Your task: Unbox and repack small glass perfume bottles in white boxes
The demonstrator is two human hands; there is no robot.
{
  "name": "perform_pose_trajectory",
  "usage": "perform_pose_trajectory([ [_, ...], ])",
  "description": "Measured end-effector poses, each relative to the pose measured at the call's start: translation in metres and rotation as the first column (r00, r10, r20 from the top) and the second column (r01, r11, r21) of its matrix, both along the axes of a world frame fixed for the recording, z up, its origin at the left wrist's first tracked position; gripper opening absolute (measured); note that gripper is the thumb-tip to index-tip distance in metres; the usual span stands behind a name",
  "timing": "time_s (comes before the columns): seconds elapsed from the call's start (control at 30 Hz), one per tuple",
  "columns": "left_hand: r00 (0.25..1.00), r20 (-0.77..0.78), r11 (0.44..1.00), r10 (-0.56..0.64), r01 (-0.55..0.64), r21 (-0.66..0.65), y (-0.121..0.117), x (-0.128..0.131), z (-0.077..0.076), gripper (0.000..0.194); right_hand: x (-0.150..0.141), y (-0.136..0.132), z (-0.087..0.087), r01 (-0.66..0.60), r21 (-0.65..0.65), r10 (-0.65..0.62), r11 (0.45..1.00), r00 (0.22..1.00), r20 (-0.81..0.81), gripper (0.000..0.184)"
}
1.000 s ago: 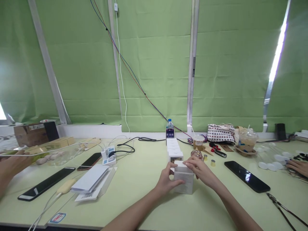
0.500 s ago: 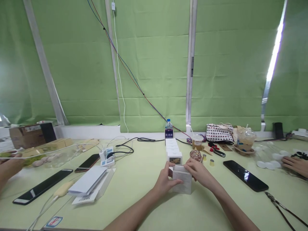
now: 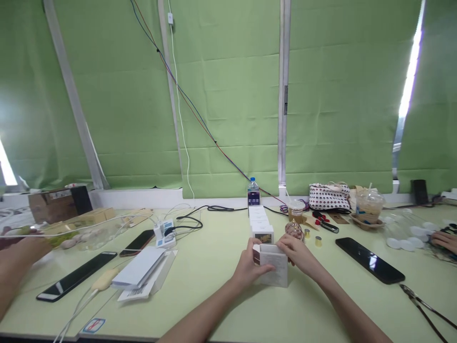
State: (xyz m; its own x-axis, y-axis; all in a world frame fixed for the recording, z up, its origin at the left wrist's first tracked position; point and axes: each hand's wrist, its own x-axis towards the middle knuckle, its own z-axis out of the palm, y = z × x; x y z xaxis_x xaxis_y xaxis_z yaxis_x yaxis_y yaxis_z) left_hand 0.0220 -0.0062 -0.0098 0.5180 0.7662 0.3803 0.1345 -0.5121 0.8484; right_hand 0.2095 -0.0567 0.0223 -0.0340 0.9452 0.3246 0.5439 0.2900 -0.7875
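A small white carton (image 3: 274,267) stands on the pale green table (image 3: 221,295) right in front of me. My left hand (image 3: 250,266) grips its left side, thumb across the front face. My right hand (image 3: 298,253) holds its upper right edge, fingers curled over the top flap. Just behind the carton a row of similar white boxes (image 3: 260,222) runs away from me toward a small water bottle (image 3: 253,192). A round patterned object (image 3: 294,229) and small gold caps (image 3: 316,241) lie beside my right hand.
A black phone (image 3: 370,260) lies at right, pliers (image 3: 424,306) near the right edge. At left are a stack of flat white cards (image 3: 138,267), two dark phones (image 3: 75,276), a power strip (image 3: 163,231) with cables. Other people's hands (image 3: 22,251) show at both edges. Drinks and a patterned pouch (image 3: 328,196) stand at the back.
The carton's top flap has been pressed further down under my right fingers. Both hands stay on the carton; the view shifted slightly.
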Motion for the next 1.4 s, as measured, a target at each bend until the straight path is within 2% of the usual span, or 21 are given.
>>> perform_pose_trajectory([
  [0.1,0.999,-0.037,0.999,0.038,-0.037,0.033,0.004,-0.002,0.003,0.056,0.0,0.002,-0.002,0.025,0.068,-0.02,0.997,0.996,-0.084,0.048],
  [0.2,0.993,-0.077,0.993,0.087,-0.08,0.087,0.012,-0.007,0.004,0.055,0.013,0.004,-0.003,0.158,0.126,-0.144,0.979,0.984,-0.109,0.048],
  [0.3,0.988,-0.102,0.989,0.112,-0.101,0.113,0.022,-0.012,0.005,0.056,0.045,0.009,-0.005,0.309,0.221,-0.319,0.925,0.948,0.013,0.037],
  [0.37,0.985,-0.127,0.986,0.113,-0.096,0.139,0.026,-0.015,0.005,0.057,0.071,0.015,-0.008,0.402,0.245,-0.446,0.882,0.88,0.161,0.03],
  [0.4,0.983,-0.144,0.982,0.112,-0.088,0.167,0.027,-0.016,0.005,0.057,0.083,0.02,-0.01,0.415,0.227,-0.465,0.881,0.848,0.255,0.028],
  [0.47,0.978,-0.173,0.964,0.113,-0.066,0.257,0.028,-0.018,0.005,0.057,0.101,0.03,-0.015,0.423,0.201,-0.467,0.883,0.831,0.302,0.025],
  [0.53,0.981,-0.153,0.927,0.122,-0.058,0.371,0.028,-0.02,0.005,0.055,0.109,0.041,-0.019,0.416,0.174,-0.451,0.892,0.828,0.333,0.026],
  [0.6,0.985,-0.059,0.871,0.16,-0.113,0.478,0.029,-0.023,0.007,0.053,0.11,0.051,-0.023,0.406,0.149,-0.432,0.901,0.827,0.359,0.027],
  [0.7,0.957,0.142,0.741,0.254,-0.287,0.607,0.031,-0.026,0.007,0.05,0.106,0.062,-0.025,0.399,0.12,-0.413,0.909,0.824,0.388,0.027],
  [0.77,0.942,0.208,0.648,0.264,-0.333,0.685,0.029,-0.026,0.003,0.05,0.103,0.065,-0.025,0.393,0.1,-0.399,0.914,0.825,0.401,0.022],
  [0.83,0.972,0.126,0.588,0.197,-0.22,0.778,0.019,-0.023,-0.002,0.047,0.102,0.063,-0.023,0.381,0.078,-0.378,0.921,0.831,0.41,0.015],
  [0.9,0.99,-0.107,0.526,0.089,0.045,0.85,0.002,-0.015,-0.007,0.037,0.102,0.058,-0.021,0.361,0.055,-0.35,0.931,0.84,0.414,0.011],
  [0.97,0.93,-0.368,0.42,-0.004,0.336,0.843,-0.019,-0.001,-0.01,0.031,0.101,0.049,-0.019,0.337,0.04,-0.322,0.941,0.851,0.416,0.01],
  [1.0,0.898,-0.439,0.378,-0.037,0.419,0.825,-0.029,0.008,-0.011,0.032,0.101,0.044,-0.018,0.324,0.032,-0.308,0.945,0.856,0.415,0.011],
  [1.03,0.872,-0.486,0.373,-0.065,0.473,0.798,-0.037,0.017,-0.012,0.034,0.1,0.038,-0.017,0.313,0.024,-0.294,0.95,0.861,0.414,0.011],
  [1.07,0.873,-0.48,0.402,-0.083,0.47,0.786,-0.043,0.027,-0.013,0.035,0.099,0.031,-0.017,0.301,0.015,-0.281,0.953,0.867,0.411,0.011],
  [1.13,0.92,-0.366,0.49,-0.139,0.385,0.782,-0.048,0.045,-0.015,0.036,0.096,0.016,-0.017,0.278,-0.005,-0.253,0.961,0.881,0.401,0.011],
  [1.2,0.96,-0.208,0.617,-0.187,0.28,0.736,-0.045,0.062,-0.018,0.039,0.091,-0.002,-0.018,0.248,-0.024,-0.221,0.968,0.9,0.376,0.011],
  [1.3,0.99,-0.005,0.828,-0.141,0.121,0.548,-0.038,0.081,-0.022,0.046,0.082,-0.027,-0.021,0.197,-0.049,-0.175,0.979,0.941,0.288,0.009],
  [1.33,0.993,0.036,0.88,-0.109,0.079,0.469,-0.036,0.085,-0.023,0.049,0.079,-0.034,-0.022,0.189,-0.05,-0.169,0.981,0.949,0.266,0.01],
  [1.4,0.994,0.078,0.947,-0.076,0.047,0.319,-0.034,0.089,-0.023,0.055,0.074,-0.044,-0.024,0.186,-0.053,-0.168,0.981,0.956,0.241,0.011],
])
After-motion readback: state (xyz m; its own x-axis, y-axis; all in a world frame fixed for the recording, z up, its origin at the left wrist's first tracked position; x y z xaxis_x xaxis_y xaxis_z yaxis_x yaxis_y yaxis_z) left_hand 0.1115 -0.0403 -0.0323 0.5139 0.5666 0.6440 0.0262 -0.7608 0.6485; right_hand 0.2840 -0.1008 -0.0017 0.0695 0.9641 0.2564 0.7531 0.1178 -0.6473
